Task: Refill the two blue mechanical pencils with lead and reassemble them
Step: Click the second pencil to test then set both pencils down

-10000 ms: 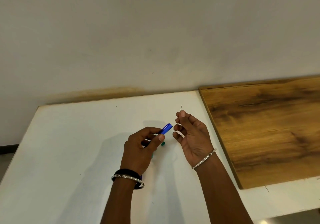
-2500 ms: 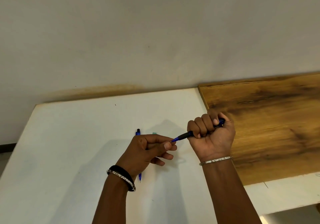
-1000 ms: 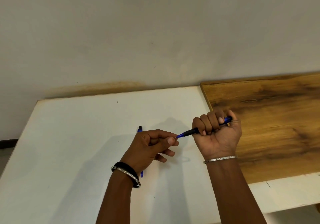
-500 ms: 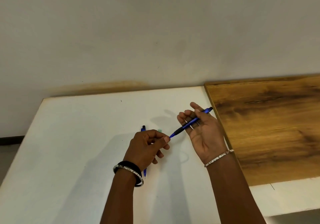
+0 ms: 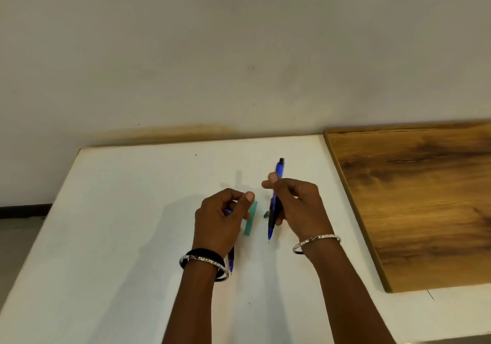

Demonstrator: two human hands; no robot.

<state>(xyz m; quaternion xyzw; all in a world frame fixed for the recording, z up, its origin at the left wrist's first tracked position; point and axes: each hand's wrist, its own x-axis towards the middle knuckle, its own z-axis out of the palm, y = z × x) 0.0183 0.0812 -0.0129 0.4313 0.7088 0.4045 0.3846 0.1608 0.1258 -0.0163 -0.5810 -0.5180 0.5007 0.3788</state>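
Your right hand (image 5: 297, 205) is closed around one blue pencil (image 5: 275, 200), held nearly upright with its tip pointing down toward the white table (image 5: 119, 210). It looks whole, cap and tip both on, so you can probably count this one as refilled and reassembled (a judgement, since the lead inside cannot be seen).

The second pencil (image 5: 231, 261) lies on the table under your left hand (image 5: 220, 218); only its tip end shows, just beside that wrist. Your left fingers are curled with the thumb pressed to them, but whether they pinch anything cannot be told. That pencil seems to be what is left.

Between your hands lies the green lead case (image 5: 251, 218), with a small green cap (image 5: 265, 214) near your right fingers. Nothing blocks your reach; the wooden board (image 5: 411, 197) sits well off to the right.
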